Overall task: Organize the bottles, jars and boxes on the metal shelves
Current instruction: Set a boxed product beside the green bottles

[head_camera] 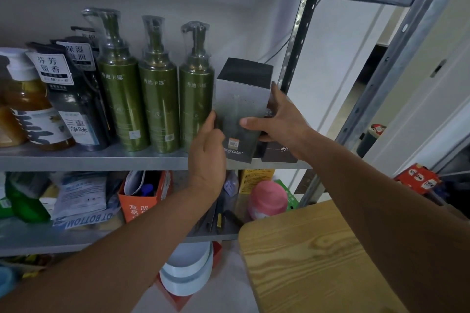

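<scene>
A tall grey-and-black box point(240, 106) stands at the right end of the middle metal shelf point(89, 159). My left hand point(207, 157) presses against its lower left side and my right hand point(279, 119) grips its right side with the thumb across the front. To its left three green pump bottles point(159, 99) stand in a row. Further left are dark bottles with white tags point(76, 99) and an amber bottle point(30, 109). A second dark box point(278, 152) lies partly hidden behind my right hand.
The lower shelf point(63, 239) holds an orange carton point(142, 200), a green bottle point(23, 200), white pouches point(81, 195), a pink-capped jar point(267, 198) and a yellow box point(255, 178). A wooden table point(318, 256) sits at the lower right. A white tub point(188, 272) rests on the floor.
</scene>
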